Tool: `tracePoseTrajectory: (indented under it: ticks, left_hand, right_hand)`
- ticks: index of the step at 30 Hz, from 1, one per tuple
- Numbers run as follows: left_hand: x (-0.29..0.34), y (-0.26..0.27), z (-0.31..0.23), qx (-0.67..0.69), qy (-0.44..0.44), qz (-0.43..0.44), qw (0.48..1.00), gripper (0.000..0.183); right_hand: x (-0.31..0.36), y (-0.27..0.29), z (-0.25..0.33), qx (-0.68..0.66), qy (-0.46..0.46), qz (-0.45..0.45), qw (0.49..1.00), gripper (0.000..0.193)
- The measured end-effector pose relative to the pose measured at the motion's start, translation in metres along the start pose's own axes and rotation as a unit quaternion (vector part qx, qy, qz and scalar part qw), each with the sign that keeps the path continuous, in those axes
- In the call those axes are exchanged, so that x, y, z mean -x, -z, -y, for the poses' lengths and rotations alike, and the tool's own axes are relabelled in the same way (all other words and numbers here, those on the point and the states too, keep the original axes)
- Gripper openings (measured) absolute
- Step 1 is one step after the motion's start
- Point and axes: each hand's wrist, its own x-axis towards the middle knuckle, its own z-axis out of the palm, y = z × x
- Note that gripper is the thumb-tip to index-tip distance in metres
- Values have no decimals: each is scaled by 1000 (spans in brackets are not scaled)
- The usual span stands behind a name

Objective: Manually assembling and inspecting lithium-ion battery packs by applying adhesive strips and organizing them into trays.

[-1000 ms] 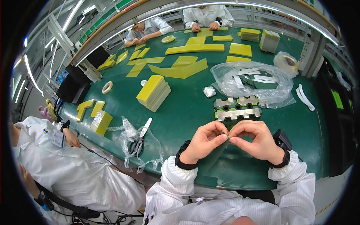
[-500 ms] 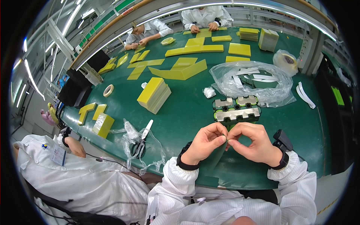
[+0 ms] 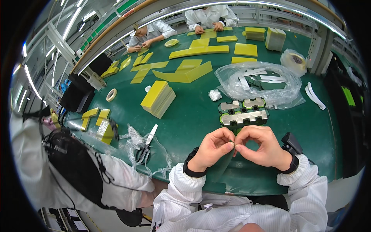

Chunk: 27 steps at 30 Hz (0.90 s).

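My left hand (image 3: 211,150) and my right hand (image 3: 263,149) meet at the fingertips, thumb and forefinger of each pinched together. Between them is a small, thin green piece (image 3: 232,142), mostly covered by the fingers, so its kind does not show. Just beyond my hands lies a block (image 3: 244,117) that looks like a battery pack, with silvery metal plates on top, black notches and bright green edges. Its near side is partly hidden behind my fingers.
A clear plastic bag (image 3: 232,83) with white strips lies beyond the block, beside a tape roll (image 3: 295,61). Scissors (image 3: 146,146) and crumpled film (image 3: 133,135) lie left. Yellow sheets (image 3: 199,52) and a yellow stack (image 3: 157,98) cover the far table. A co-worker (image 3: 96,170) is close on my left.
The co-worker on my left has turned and shifted, now showing a black bag-like item and dark cords. My hands keep almost the same pinch; the green piece shows slightly more.
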Motion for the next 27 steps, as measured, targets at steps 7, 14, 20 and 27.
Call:
tracePoseTrajectory:
  ticks: [7,14,20,27]
  left_hand:
    - [2,-1,2,6,-21,-1,1000,18]
    - [4,-6,4,-17,-28,5,999,18]
    - [1,0,-2,1,-48,13,999,20]
    - [-2,-4,-2,-21,-90,1,996,17]
  right_hand:
    - [2,0,4,-7,8,6,1000,7]
    - [3,-2,7,37,30,-5,999,11]
    - [1,-1,10,20,30,-4,999,14]
    - [0,-1,9,36,48,-26,998,12]
